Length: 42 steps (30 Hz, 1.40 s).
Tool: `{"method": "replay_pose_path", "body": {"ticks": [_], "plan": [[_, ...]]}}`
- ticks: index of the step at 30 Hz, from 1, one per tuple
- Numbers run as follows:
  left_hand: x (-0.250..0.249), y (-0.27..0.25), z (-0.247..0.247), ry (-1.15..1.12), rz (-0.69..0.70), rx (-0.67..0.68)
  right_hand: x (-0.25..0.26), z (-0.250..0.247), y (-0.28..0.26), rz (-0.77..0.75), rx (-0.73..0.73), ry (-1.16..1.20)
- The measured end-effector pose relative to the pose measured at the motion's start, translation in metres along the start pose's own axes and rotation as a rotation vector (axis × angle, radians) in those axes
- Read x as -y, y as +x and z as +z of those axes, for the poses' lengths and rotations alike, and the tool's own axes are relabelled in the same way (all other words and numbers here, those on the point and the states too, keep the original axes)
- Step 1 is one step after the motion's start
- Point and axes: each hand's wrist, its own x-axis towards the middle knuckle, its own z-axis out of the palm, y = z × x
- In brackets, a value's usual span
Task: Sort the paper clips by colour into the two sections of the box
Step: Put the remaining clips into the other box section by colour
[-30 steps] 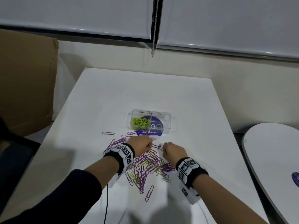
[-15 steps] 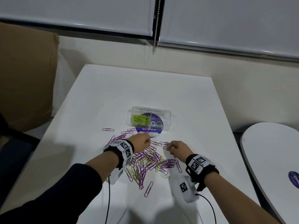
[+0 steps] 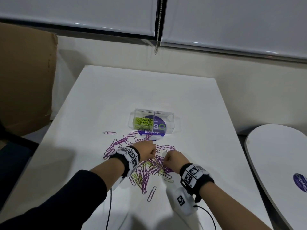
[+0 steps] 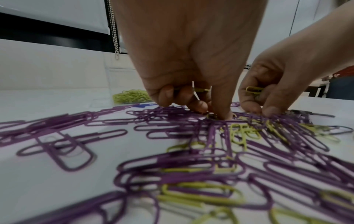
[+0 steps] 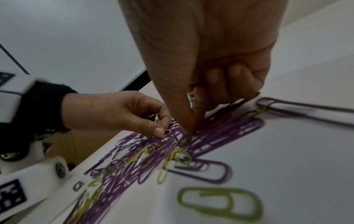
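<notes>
Judging by their thin bent wire, the paper clips (image 3: 149, 166) should be nearly weightless, springy and slick in their coloured coating, and prone to hook into one another, so each is best taken by one rounded end and drawn out sideways, not straight up. Leftmost, beyond the fingertips, the clear hard plastic box (image 3: 152, 121) holds a heap of green clips (image 3: 143, 122) in its left section; the right section looks empty. Nearer, the left hand (image 3: 147, 151) has its fingers curled in, thumb and forefinger pinching a green clip (image 5: 167, 131) at the heap, with more green wire tucked in the palm (how many I cannot tell). Just beside it, the right hand (image 3: 173, 161) also curls, a green clip (image 4: 253, 90) held against its fingers while the tips press into the tangle of purple clips (image 4: 172, 115). Under both lies a smooth white table (image 3: 132, 90).
</notes>
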Motion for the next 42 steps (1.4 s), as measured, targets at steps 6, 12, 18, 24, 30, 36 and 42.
{"method": "replay_pose_path", "body": {"ticks": [6,12,18,24,30,36,42], "plan": [[0.009,-0.008,-0.006,-0.089,-0.020,-0.048,0.009,-0.010,0.010,-0.022,-0.021,0.214],[0.017,-0.011,-0.009,-0.216,-0.059,-0.059,-0.011,-0.040,0.005,0.045,-0.028,0.734],[0.008,-0.010,-0.003,-0.224,-0.065,-0.004,-0.027,-0.033,0.000,0.066,0.035,0.730],[-0.005,-0.013,0.006,0.049,-0.096,0.096,-0.032,-0.016,0.001,0.049,0.019,0.695],[-0.001,-0.017,0.006,0.087,-0.075,0.053,-0.030,-0.015,0.001,0.040,0.037,0.746],[0.010,-0.021,-0.010,0.063,-0.116,-0.032,-0.019,-0.024,-0.003,-0.103,-0.006,0.248],[0.007,-0.029,-0.010,0.159,-0.070,-0.031,-0.015,-0.014,-0.005,-0.249,0.111,-0.260]]}}
